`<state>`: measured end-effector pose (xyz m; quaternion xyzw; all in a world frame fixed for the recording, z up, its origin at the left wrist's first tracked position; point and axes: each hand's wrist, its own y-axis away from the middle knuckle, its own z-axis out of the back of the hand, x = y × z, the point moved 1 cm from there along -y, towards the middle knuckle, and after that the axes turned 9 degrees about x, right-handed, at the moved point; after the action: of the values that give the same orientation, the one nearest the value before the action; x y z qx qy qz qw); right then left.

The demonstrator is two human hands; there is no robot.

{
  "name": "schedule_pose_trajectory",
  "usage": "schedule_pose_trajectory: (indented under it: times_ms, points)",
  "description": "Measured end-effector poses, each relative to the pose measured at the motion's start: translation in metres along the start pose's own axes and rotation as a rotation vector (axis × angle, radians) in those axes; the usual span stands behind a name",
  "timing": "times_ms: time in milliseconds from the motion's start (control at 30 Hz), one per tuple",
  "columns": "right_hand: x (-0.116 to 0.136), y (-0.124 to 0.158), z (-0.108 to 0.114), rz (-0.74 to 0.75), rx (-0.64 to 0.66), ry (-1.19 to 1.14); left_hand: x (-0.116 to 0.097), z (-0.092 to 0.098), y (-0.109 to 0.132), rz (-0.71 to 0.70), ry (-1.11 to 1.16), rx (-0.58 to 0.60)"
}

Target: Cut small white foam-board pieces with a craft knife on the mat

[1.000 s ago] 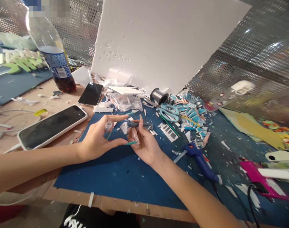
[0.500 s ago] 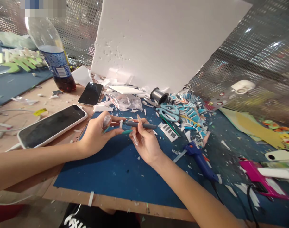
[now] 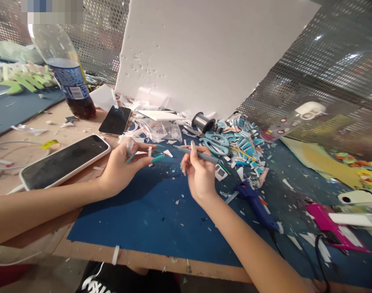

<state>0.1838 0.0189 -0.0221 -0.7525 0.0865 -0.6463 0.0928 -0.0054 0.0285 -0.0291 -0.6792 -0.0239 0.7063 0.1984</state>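
Observation:
My left hand [image 3: 120, 167], with long teal nails, pinches a small white strip [image 3: 149, 151] between thumb and fingers above the blue mat [image 3: 137, 228]. Some clear or shiny item [image 3: 130, 145] shows at its knuckles; I cannot make out what it is. To the right, my right hand [image 3: 202, 177] grips a slim grey pen-like tool [image 3: 208, 157], its thin tip pointing left towards the white strip. A gap separates the tip from the left fingers. Small white scraps are scattered on the mat beneath both hands.
A cola bottle [image 3: 71, 87] and two phones, one black [image 3: 115, 120] and one white-edged [image 3: 66, 162], are at left. Beyond my hands lie a wire spool [image 3: 203, 122], blue-handled scissors [image 3: 214, 144] and blue-white scraps [image 3: 245, 142]. A glue gun [image 3: 259, 207] and pink device [image 3: 335, 228] occupy the right.
My right hand has drawn the grey tool away to the right, off the white strip. The left hand, still pinching the strip, has shifted slightly left.

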Motion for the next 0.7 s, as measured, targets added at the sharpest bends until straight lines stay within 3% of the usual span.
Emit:
schedule_pose_trajectory:
  times_ms: [133,200,267,367,500,700]
  points:
    - [-0.001,-0.013,0.023,0.351,0.106,0.954,-0.002,0.001,0.005,-0.053,-0.244,0.055]
    - [-0.003,-0.016,0.029,0.353,0.182,1.277,-0.004,0.001,0.007,-0.060,-0.398,0.072]
    - [-0.002,-0.016,0.029,0.347,0.192,1.445,-0.004,0.001,0.008,-0.071,-0.548,0.069]
    - [0.006,-0.008,0.016,0.421,0.155,1.404,0.000,0.001,0.009,-0.192,-0.714,0.045]
    - [0.015,0.012,-0.008,0.500,0.287,1.113,0.007,0.002,0.011,-0.456,-0.781,0.071]
    - [0.008,0.026,-0.025,0.419,0.340,1.117,0.006,0.006,0.013,-0.627,-0.923,0.165]
